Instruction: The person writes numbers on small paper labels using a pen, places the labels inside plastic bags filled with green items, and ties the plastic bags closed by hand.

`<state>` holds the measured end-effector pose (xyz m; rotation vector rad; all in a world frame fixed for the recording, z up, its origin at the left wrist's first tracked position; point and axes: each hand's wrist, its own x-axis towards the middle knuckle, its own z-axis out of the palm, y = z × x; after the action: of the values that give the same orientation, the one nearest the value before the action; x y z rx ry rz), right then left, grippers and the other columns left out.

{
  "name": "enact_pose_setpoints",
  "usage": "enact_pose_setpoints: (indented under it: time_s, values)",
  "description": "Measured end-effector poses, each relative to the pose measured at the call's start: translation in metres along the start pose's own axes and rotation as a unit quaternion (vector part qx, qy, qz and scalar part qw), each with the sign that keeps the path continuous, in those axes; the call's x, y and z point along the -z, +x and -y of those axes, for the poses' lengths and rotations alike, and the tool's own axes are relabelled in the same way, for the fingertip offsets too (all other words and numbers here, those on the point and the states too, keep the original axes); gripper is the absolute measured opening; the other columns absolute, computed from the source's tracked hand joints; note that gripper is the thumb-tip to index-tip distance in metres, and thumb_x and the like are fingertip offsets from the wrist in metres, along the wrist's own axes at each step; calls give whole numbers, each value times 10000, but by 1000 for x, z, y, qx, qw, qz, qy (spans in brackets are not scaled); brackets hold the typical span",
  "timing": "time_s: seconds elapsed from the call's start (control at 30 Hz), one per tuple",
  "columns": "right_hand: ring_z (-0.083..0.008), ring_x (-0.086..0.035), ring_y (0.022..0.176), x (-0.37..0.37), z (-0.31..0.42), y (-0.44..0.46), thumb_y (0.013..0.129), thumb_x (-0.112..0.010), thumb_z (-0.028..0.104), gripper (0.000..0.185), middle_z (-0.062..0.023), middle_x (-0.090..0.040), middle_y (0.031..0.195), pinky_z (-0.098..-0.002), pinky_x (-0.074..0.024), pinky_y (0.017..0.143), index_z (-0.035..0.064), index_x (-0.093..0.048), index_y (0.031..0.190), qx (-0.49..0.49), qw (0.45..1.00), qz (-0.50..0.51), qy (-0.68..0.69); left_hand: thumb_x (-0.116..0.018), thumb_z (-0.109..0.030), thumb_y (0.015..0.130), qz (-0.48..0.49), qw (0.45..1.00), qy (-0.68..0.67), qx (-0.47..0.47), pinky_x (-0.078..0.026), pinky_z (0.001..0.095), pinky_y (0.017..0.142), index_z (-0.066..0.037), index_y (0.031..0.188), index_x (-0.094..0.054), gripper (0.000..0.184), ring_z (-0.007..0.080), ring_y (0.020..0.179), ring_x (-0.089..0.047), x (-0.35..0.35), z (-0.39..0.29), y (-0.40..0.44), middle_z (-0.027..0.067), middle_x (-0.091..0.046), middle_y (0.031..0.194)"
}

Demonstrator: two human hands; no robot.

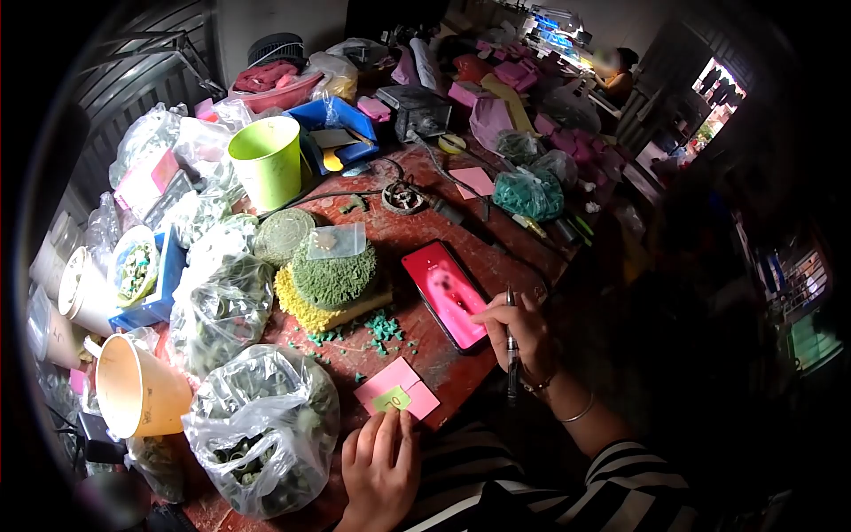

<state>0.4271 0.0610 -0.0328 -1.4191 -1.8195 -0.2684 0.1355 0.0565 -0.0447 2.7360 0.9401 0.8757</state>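
My left hand (pixel 381 461) lies palm down at the table's near edge, its fingertips on a pink paper (pixel 415 391) that bears a small green label (pixel 392 399). Between the fingers of my right hand (pixel 519 332) is a dark pen (pixel 511 359), held upright. That hand is at the lower right edge of a phone (pixel 445 295) with a lit pink and red screen. Green crumbs (pixel 384 332) are scattered left of the phone, beside a green spongy mound (pixel 335 277) on a yellow one (pixel 301 303). A small clear bag (pixel 337 241) rests on the green mound.
Stuffed clear bags (pixel 261 426) line the left side, with an orange cup (pixel 140 386) and a yellow-green bucket (pixel 267 162). Behind are a blue tray (pixel 330 120), cables (pixel 479 232) and a teal bag (pixel 529 193). Another person (pixel 619 82) is far back.
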Motion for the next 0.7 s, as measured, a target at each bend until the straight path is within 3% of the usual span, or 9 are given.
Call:
enact_pose_setpoints:
  time_s: [0.33,0.37,0.47,0.5,0.57,0.63,0.7]
  values:
    - [-280,-608,773,-3,5,12,884,-753,-5,197,-114,-639,861,-389,-489,758,44,-651,1044,-12,1000,-6,2,-745,-93,876,4,1000,0,3,-472,434,982,-8,1273,-682,411,299,1157,-629,1,0,1,134,-659,1244]
    - [-270,-618,748,0,10,11,969,-719,114,118,-108,-659,867,-375,-489,750,43,-672,1051,-30,999,-18,25,-709,-135,920,8,1000,18,-2,-462,406,993,-5,1218,-710,325,264,1186,-622,2,0,1,128,-682,1257]
    - [-167,-612,738,7,36,13,1089,-564,325,349,-75,-693,905,-311,-482,727,4,-694,1129,-174,955,42,239,-743,-85,899,16,1000,3,-1,-472,418,985,-3,1267,-682,382,283,1165,-622,7,-1,3,130,-660,1250]
    - [-167,-612,738,2,43,13,1089,-564,325,349,-75,-693,905,-311,-482,727,4,-694,1129,-176,952,43,247,-745,-86,895,18,1000,-4,-3,-474,419,981,0,1267,-679,387,285,1171,-620,6,0,3,132,-658,1253]
    - [-130,-606,758,-9,60,18,1077,-588,285,316,-64,-695,928,-291,-485,727,-3,-697,1145,-191,897,121,380,-746,-88,891,18,1000,-4,-6,-476,422,979,1,1265,-676,391,292,1171,-620,4,1,3,138,-650,1262]
    - [-114,-645,865,-23,82,15,1017,-655,127,178,-85,-689,973,-301,-520,766,12,-662,1151,-263,840,168,444,-747,-88,886,18,1000,-4,-6,-478,425,977,2,1265,-673,397,298,1171,-620,6,0,3,142,-645,1262]
    - [-113,-667,918,-31,93,20,962,-712,65,206,-84,-696,989,-285,-538,799,11,-641,1148,-254,822,196,470,-749,-87,881,17,1000,-11,-6,-479,427,975,4,1266,-670,403,303,1171,-621,4,0,1,146,-640,1262]
